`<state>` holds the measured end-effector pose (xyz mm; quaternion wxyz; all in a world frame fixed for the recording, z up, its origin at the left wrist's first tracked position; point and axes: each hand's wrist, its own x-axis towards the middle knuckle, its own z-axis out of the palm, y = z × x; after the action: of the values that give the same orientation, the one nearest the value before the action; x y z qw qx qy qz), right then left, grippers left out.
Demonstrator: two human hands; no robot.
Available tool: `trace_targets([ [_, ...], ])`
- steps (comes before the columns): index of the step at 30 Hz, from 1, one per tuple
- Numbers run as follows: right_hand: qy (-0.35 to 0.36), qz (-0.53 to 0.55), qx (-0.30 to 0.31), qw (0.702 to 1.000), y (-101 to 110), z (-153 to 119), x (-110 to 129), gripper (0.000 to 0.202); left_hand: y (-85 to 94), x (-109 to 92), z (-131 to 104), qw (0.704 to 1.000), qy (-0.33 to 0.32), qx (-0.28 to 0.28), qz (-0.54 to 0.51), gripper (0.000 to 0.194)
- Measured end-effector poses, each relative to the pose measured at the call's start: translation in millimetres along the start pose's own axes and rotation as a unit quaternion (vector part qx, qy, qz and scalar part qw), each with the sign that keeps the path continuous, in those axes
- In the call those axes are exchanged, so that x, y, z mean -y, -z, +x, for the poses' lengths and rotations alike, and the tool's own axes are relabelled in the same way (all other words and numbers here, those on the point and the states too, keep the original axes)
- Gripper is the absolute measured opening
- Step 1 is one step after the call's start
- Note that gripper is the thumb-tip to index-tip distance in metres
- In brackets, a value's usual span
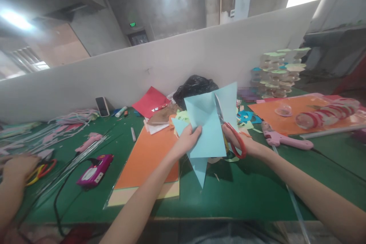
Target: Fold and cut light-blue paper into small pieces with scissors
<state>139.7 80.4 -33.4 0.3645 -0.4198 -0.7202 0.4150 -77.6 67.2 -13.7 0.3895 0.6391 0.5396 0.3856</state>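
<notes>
Light blue paper (206, 133) is held up above the middle of the table, several layers or folds of it showing. My left hand (189, 138) pinches it at the left side, thumb on the front face. On the right, my right hand (238, 139) is closed around red-handled scissors (238, 141). Their blade reaches up along a cut in the paper, with a flap (228, 101) standing off to the right. The fingers of my right hand are partly hidden behind the handles and the paper.
Orange sheets (148, 156) lie left of the paper on the green table (246, 202). Pink glue guns (288, 140) (88, 142) rest on both sides. A black bag (194, 87) stands behind, a stack of clear cups (278, 74) at right. Another person's hand (20, 166) is far left.
</notes>
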Motion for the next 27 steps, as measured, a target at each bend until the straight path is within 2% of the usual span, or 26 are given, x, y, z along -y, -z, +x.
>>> trace_targets([
  [4,0.001,-0.01,0.007,1.0,-0.2,2.3,0.6,0.055,0.8,-0.5,-0.1,1.0,0.001,0.006,0.014,0.041],
  [11,-0.07,0.03,0.01,0.997,-4.6,6.4,2.7,0.065,3.9,2.3,2.8,1.0,-0.001,-0.016,0.013,0.04],
  [16,-0.012,0.023,0.048,0.999,-1.5,4.9,5.3,0.061,4.4,2.5,2.5,1.0,0.007,0.009,0.004,0.041],
  [21,-0.036,0.001,0.037,0.999,0.4,5.2,6.8,0.059,5.3,2.3,2.7,0.999,0.014,0.032,0.012,0.04],
  [27,-0.075,-0.016,0.009,0.997,-0.7,7.7,5.5,0.06,7.5,3.1,4.3,0.999,0.022,0.022,0.019,0.039],
])
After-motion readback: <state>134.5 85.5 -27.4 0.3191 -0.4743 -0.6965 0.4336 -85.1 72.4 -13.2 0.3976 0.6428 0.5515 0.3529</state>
